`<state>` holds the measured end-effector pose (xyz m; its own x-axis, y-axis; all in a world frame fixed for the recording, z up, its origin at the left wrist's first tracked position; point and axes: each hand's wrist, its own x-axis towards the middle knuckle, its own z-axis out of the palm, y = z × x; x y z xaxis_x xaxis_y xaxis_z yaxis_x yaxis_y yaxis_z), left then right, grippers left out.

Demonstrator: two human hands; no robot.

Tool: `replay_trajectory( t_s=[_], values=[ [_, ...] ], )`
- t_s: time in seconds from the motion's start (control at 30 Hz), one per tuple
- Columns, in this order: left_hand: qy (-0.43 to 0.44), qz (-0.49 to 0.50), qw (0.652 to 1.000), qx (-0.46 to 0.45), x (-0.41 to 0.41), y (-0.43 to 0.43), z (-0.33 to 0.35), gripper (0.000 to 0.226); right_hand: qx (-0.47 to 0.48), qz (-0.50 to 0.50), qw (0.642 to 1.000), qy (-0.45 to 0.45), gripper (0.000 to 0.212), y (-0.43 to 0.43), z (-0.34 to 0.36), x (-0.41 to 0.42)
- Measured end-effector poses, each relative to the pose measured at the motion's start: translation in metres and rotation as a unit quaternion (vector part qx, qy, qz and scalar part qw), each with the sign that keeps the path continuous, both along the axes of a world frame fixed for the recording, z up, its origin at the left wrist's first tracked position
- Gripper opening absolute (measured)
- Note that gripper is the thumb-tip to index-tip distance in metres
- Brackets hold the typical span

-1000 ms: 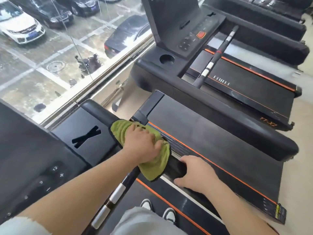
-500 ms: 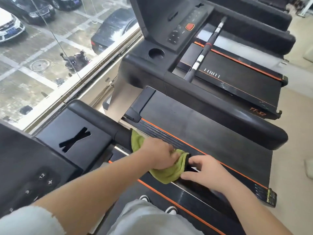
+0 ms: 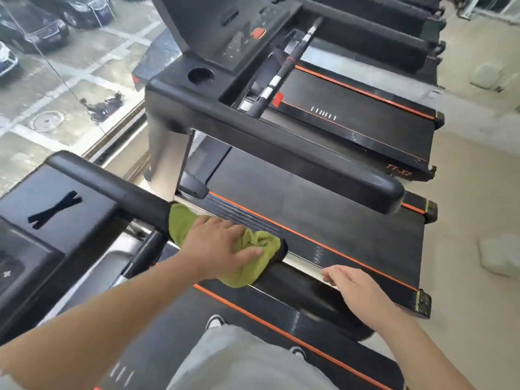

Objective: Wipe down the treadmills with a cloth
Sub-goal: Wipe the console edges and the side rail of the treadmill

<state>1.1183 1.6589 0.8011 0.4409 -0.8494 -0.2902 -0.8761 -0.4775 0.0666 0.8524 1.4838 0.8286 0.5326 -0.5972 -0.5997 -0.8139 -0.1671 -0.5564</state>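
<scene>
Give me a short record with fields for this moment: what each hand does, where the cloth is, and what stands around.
left hand: laid over the green cloth, fingers spread, pressing it on the handrail
right hand: rests on the same handrail, apart from the cloth, holds nothing
green cloth: draped over the handrail, partly under the left hand
neighbouring treadmill: beside the handrail, black belt with orange lines
window: to the left, parked cars outside
</scene>
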Motion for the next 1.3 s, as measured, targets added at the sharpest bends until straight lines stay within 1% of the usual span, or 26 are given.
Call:
replay_trajectory(
  t_s=[0.07,0.13,0.2,0.27,0.3,0.33,0.4,0.47,0.5,0.53,0.57,0.63,0.67,0.7,0.73,0.8,0.87,0.9,0.93,0.97,1.03,1.1,1.17,1.2,1.23,1.3],
  values=[
    [-0.029,0.083,0.996,-0.003,-0.025,-0.015,0.000,0.067,0.010,-0.018,1.000,-0.003,0.039,-0.004,0.001,-0.024],
    [-0.025,0.101,0.994,-0.016,-0.076,-0.037,-0.003,0.064,0.012,-0.026,1.000,-0.008,0.041,-0.007,-0.001,-0.043],
    [0.009,0.030,0.998,-0.052,-0.130,-0.048,-0.008,0.064,0.005,-0.019,1.000,-0.019,0.036,-0.009,-0.003,-0.060],
    [0.035,-0.031,0.995,-0.086,-0.148,-0.047,-0.012,0.064,-0.028,0.005,0.999,-0.036,0.033,-0.014,-0.007,-0.075],
    [0.038,-0.041,0.994,-0.089,-0.147,-0.047,-0.013,0.066,-0.022,0.005,0.999,-0.043,0.032,-0.016,-0.008,-0.085],
    [0.032,-0.030,0.996,-0.081,-0.142,-0.047,-0.013,0.068,0.005,-0.006,0.998,-0.060,0.030,-0.018,-0.008,-0.093],
    [0.005,0.048,0.996,-0.070,-0.147,-0.054,-0.013,0.070,0.055,-0.009,0.995,-0.078,0.035,-0.019,-0.007,-0.107],
    [-0.032,0.133,0.990,-0.045,-0.182,-0.070,-0.008,0.061,0.066,0.008,0.994,-0.089,0.044,-0.020,-0.013,-0.115],
    [-0.031,0.145,0.988,-0.054,-0.209,-0.076,-0.010,0.054,0.065,-0.002,0.994,-0.088,0.045,-0.020,-0.017,-0.118],
    [-0.014,0.123,0.988,-0.090,-0.236,-0.081,-0.014,0.047,0.069,-0.013,0.992,-0.101,0.043,-0.019,-0.017,-0.120],
    [0.003,0.071,0.990,-0.125,-0.258,-0.083,-0.018,0.044,0.064,-0.030,0.993,-0.097,0.041,-0.021,-0.022,-0.123],
    [0.024,-0.048,0.990,-0.133,-0.270,-0.077,-0.025,0.046,0.044,-0.081,0.992,-0.084,0.030,-0.028,-0.030,-0.129],
    [0.017,-0.080,0.988,-0.133,-0.261,-0.074,-0.026,0.047,0.037,-0.104,0.991,-0.076,0.026,-0.031,-0.032,-0.132],
    [0.013,-0.096,0.987,-0.131,-0.249,-0.071,-0.026,0.048,0.032,-0.117,0.990,-0.068,0.027,-0.035,-0.033,-0.136],
    [0.018,-0.084,0.989,-0.123,-0.237,-0.071,-0.025,0.051,0.030,-0.131,0.988,-0.069,0.031,-0.037,-0.033,-0.139],
    [0.008,0.005,0.993,-0.117,-0.220,-0.072,-0.022,0.055,0.013,-0.145,0.986,-0.077,0.035,-0.039,-0.030,-0.142],
    [-0.030,0.105,0.986,-0.128,-0.233,-0.075,-0.019,0.047,-0.004,-0.156,0.983,-0.101,0.032,-0.043,-0.027,-0.141],
    [-0.042,0.128,0.982,-0.134,-0.251,-0.077,-0.019,0.040,-0.013,-0.159,0.981,-0.110,0.030,-0.045,-0.026,-0.139],
    [-0.043,0.120,0.980,-0.153,-0.271,-0.079,-0.024,0.035,-0.022,-0.159,0.980,-0.120,0.028,-0.046,-0.025,-0.137],
    [-0.050,0.075,0.980,-0.177,-0.290,-0.080,-0.031,0.032,-0.029,-0.155,0.980,-0.125,0.028,-0.047,-0.023,-0.133],
    [-0.074,-0.079,0.969,-0.221,-0.312,-0.073,-0.051,0.030,-0.028,-0.139,0.980,-0.139,0.027,-0.048,-0.019,-0.125],
    [-0.093,-0.200,0.952,-0.211,-0.297,-0.058,-0.058,0.033,-0.019,-0.105,0.985,-0.137,0.027,-0.048,-0.016,-0.118],
    [-0.109,-0.257,0.940,-0.197,-0.264,-0.046,-0.058,0.040,-0.013,-0.073,0.989,-0.130,0.027,-0.050,-0.016,-0.114],
    [-0.109,-0.245,0.942,-0.200,-0.248,-0.041,-0.056,0.046,-0.007,-0.064,0.989,-0.132,0.027,-0.051,-0.013,-0.113],
    [-0.106,-0.197,0.951,-0.211,-0.232,-0.037,-0.054,0.054,-0.002,-0.055,0.989,-0.135,0.026,-0.051,-0.011,-0.111],
    [-0.082,-0.025,0.968,-0.234,-0.215,-0.027,-0.051,0.065,-0.005,-0.043,0.988,-0.148,0.026,-0.051,-0.009,-0.105]
  ],
)
